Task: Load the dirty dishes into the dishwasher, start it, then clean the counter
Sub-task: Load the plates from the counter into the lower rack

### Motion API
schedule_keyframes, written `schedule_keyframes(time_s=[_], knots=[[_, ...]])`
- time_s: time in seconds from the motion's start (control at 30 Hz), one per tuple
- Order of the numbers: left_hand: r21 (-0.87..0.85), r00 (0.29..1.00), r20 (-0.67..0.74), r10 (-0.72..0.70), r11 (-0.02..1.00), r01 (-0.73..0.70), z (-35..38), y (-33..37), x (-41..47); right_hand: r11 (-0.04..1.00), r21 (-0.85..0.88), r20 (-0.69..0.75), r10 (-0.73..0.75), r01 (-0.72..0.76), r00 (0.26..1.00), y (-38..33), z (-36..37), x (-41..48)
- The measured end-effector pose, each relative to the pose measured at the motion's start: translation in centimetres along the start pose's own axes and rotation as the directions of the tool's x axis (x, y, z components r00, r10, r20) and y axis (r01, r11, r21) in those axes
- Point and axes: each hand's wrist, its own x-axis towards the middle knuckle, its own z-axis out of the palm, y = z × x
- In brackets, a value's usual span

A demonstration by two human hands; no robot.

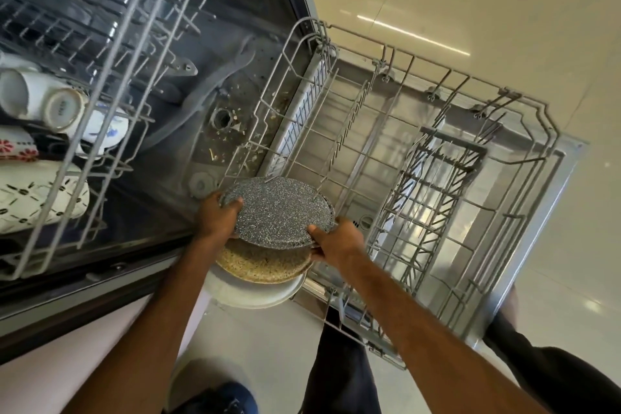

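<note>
Filling the upper left of the frame, a grey wire upper rack (102, 87) stands pulled out, carrying a white ceramic mug (37, 97) on its side and patterned white dishes (37, 198) below it. To its right, the dark dishwasher tub floor (232, 131) is littered with pale food scraps around the drain.

At lower centre, the left hand (216, 217) grips the near-left edge of a grey speckled round plate (279, 212), thumb on top and fingers curled underneath. That plate tops a stack, with a tan speckled plate (265, 262) under it and a plain white plate (255, 292) at the bottom. The stack is held over the near-left corner of the lower rack, not yet slotted. The right hand (336, 242) pinches the grey plate's right edge in the same way. How far either hand's fingers reach beneath the stack is hidden.

Across the right half, the grey wire lower rack (537, 111) sits on the open steel door (568, 158), holding only a grey cutlery basket (433, 198).

The risk from here appears to be slippage. Tilting three loose plates together towards the tines could let the lower ones slide free and chip on the wire or fall to the floor.
</note>
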Motion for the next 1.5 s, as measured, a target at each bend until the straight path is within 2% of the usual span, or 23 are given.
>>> schedule_keyframes(time_s=[0.17, 0.27, 0.33, 0.43, 0.57, 0.7, 0.77, 0.9, 1.03, 1.2, 1.37, 1.5], knots=[[0.171, 0.988, -0.063, 0.144, 0.977, -0.131, -1.0, 0.0, -2.9, 1.0, 0.008, -0.092, -0.02, 0.021, 0.996, 0.6, -0.4, -0.9], [0.241, 0.959, -0.123, 0.254, 0.945, -0.219, -1.9, 1.0, -5.9, 0.995, -0.095, -0.18, -0.059, 0.043, 0.982, 0.9, -1.6, -2.9], [0.239, 0.949, -0.117, 0.293, 0.936, -0.26, -2.6, 1.7, -8.0, 0.984, -0.167, -0.168, -0.097, 0.068, 0.981, 0.2, -2.5, -4.9], [0.185, 0.949, -0.131, 0.287, 0.947, -0.261, -4.0, 3.2, -11.9, 0.958, -0.25, -0.083, -0.164, 0.139, 0.983, -2.0, -3.5, -8.8], [0.061, 0.946, -0.193, 0.261, 0.965, -0.254, -8.0, 5.9, -19.8, 0.932, -0.268, 0.01, -0.25, 0.244, 0.968, -6.3, -4.0, -16.7], [-0.045, 0.934, -0.29, 0.206, 0.973, -0.228, -14.7, 7.7, -30.4, 0.853, -0.367, 0.147, -0.342, 0.372, 0.928, -9.7, -3.1, -27.2], [-0.101, 0.921, -0.359, 0.155, 0.974, -0.203, -17.9, 7.9, -35.3, 0.798, -0.401, 0.239, -0.384, 0.451, 0.892, -10.1, -2.2, -31.0], [-0.137, 0.842, -0.528, 0.109, 0.968, -0.211, -26.0, 6.2, -42.9, 0.685, -0.423, 0.429, -0.425, 0.593, 0.797, -11.3, 2.9, -39.2], [-0.198, 0.718, -0.696, 0.023, 0.955, -0.222, -35.4, 0.3, -49.9, 0.624, -0.357, 0.577, -0.437, 0.695, 0.69, -10.2, 12.0, -50.1], [-0.284, 0.609, -0.788, -0.093, 0.932, -0.225, -43.6, -11.5, -57.0, 0.542, -0.298, 0.721, -0.412, 0.786, 0.558, -3.8, 22.8, -60.1], [-0.411, 0.528, -0.802, -0.28, 0.9, -0.147, -47.6, -24.5, -62.2, 0.553, -0.266, 0.831, -0.284, 0.79, 0.479, 5.6, 32.1, -69.0], [-0.512, 0.463, -0.778, -0.425, 0.856, -0.074, -48.6, -32.3, -65.3, 0.529, -0.257, 0.887, -0.204, 0.809, 0.415, 12.4, 37.4, -72.5]])
